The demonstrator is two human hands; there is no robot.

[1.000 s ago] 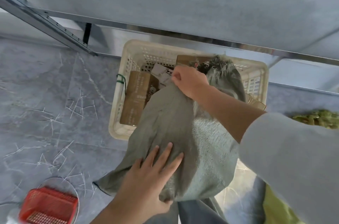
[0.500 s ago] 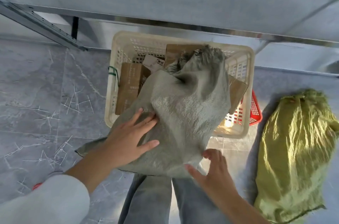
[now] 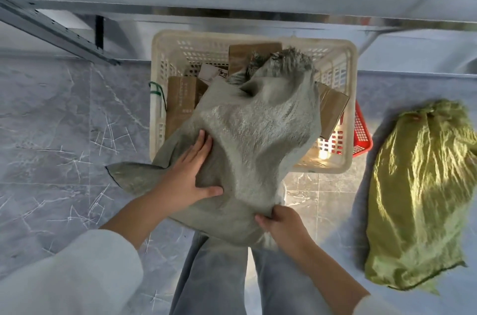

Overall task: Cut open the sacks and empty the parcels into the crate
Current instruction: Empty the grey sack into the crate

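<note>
Emptying step, judged from the head view. The grey sack (image 3: 258,139) lies tilted over the near rim of the crate (image 3: 154,61), with its frayed mouth inside the crate and its bottom end toward the person's legs.

Left hand (image 3: 188,175): grip open, with flat, straight fingers pressing on the sack's left flank. Right hand (image 3: 281,224): grip closed, pinching the bottom corner of the sack's cloth.

The sack bulges in the middle, so some contents probably remain inside. The next move calls for raising the pinched bottom end above the mouth, with the left hand steadying or pushing the bulge forward so that the parcels slide out. The mouth must stay inside the rim.

Crate contents: brown cardboard parcels (image 3: 180,100), one along the left wall, one against the far wall and one at the right, partly under the sack. A small white-labelled packet (image 3: 213,72) lies between them.

The green sack (image 3: 423,190) lies on the floor well to the right of the crate. It looks full and probably unopened. A red basket (image 3: 362,131) stands just beside the crate's right wall, and its contents cannot be told.
</note>
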